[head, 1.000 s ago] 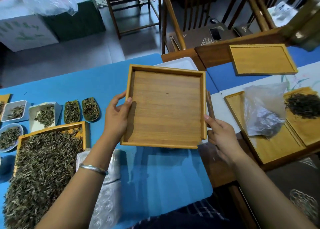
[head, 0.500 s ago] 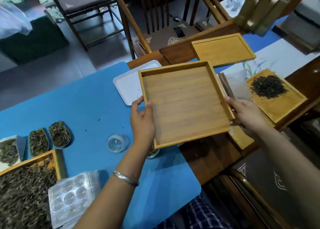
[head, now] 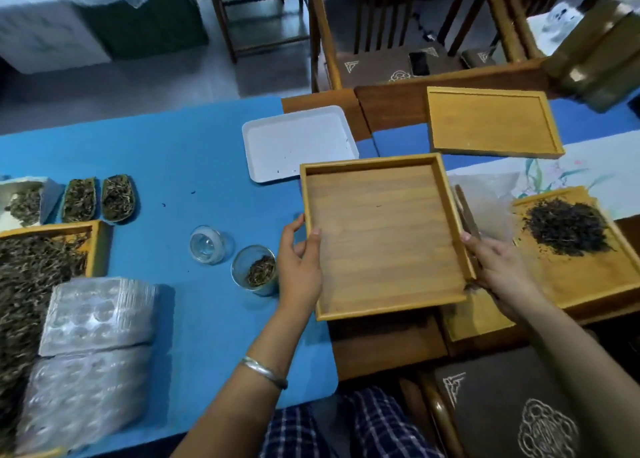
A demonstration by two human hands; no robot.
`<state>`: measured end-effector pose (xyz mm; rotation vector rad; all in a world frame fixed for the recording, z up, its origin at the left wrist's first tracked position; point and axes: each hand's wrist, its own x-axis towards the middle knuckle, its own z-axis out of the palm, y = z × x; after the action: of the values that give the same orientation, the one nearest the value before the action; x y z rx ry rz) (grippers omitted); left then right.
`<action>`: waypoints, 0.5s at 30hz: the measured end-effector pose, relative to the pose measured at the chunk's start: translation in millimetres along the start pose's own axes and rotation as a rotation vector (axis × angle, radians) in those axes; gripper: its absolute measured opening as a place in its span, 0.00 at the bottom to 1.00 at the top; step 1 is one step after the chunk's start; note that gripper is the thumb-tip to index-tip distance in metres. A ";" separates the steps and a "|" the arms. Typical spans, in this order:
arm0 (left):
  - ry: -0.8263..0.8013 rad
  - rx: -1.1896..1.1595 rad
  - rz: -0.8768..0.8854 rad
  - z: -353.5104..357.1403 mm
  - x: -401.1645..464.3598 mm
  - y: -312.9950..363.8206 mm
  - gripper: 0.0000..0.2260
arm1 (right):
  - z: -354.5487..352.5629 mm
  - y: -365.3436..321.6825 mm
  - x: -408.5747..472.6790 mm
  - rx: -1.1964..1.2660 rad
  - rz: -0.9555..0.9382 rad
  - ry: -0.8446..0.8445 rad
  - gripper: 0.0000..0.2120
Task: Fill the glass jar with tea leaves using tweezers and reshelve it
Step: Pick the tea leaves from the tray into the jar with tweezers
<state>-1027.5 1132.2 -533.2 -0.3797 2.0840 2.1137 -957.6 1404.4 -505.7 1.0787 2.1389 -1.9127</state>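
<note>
A small glass jar [head: 255, 271] with some tea leaves in its bottom stands on the blue table, just left of my left hand [head: 300, 263]. Its glass lid [head: 207, 244] lies beside it to the left. Both hands hold an empty square wooden tray [head: 382, 236] above the table's right edge. My left hand grips the tray's left rim. My right hand [head: 498, 270] grips the right rim and also holds brown wooden tweezers [head: 465, 212] against it. A large wooden tray of loose tea leaves [head: 38, 270] sits at the far left.
A white plastic tray [head: 298, 142] lies behind the held tray. An empty wooden tray [head: 491, 122] is at the back right, and a wooden tray with dark tea [head: 568, 225] at the right. Small tea dishes [head: 98, 198] and stacked plastic blister trays [head: 93, 347] occupy the left. Chairs stand behind.
The held tray has moved right and down, off the middle of the table, uncovering the jar and its lid. The view has swung right.
</note>
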 end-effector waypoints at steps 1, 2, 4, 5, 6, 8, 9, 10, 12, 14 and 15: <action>0.031 -0.003 -0.011 0.0 -6.2 -9.3 0.09 | -0.2 2.9 2.8 -0.015 -0.004 -0.021 0.15; 0.059 -0.007 -0.029 0.0 -12.3 -17.3 0.08 | -0.3 5.8 5.6 -0.025 -0.002 -0.041 0.14; 0.098 -0.026 -0.076 -0.6 -24.3 -30.6 0.07 | 0.8 13.1 9.9 -0.032 0.008 -0.070 0.15; 0.117 -0.040 -0.093 -2.7 -30.1 -36.6 0.08 | 2.1 18.0 11.0 -0.046 0.007 -0.077 0.17; 0.133 -0.047 -0.104 -5.0 -34.8 -42.2 0.08 | 3.9 22.9 10.9 -0.069 0.000 -0.082 0.18; 0.146 -0.030 -0.118 -11.2 -41.9 -51.1 0.10 | 8.1 32.8 9.7 -0.107 -0.015 -0.090 0.17; 0.154 -0.016 -0.126 -13.9 -43.7 -54.6 0.12 | 11.2 37.8 10.0 -0.120 -0.016 -0.096 0.17; 0.167 -0.010 -0.133 -16.2 -44.6 -57.4 0.14 | 14.4 42.5 11.3 -0.128 -0.021 -0.104 0.18; 0.191 -0.017 -0.147 -21.7 -47.9 -62.4 0.15 | 21.4 51.4 11.9 -0.143 -0.014 -0.119 0.19; 0.193 -0.005 -0.153 -26.0 -48.5 -65.2 0.16 | 26.2 57.2 11.3 -0.138 0.007 -0.120 0.15; 0.196 0.007 -0.156 -28.4 -49.4 -67.2 0.16 | 27.4 61.6 10.7 -0.140 0.014 -0.121 0.14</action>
<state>-959.2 1109.0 -583.8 -0.7499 2.0836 2.0516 -943.1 1383.1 -568.9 0.9257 2.1556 -1.7436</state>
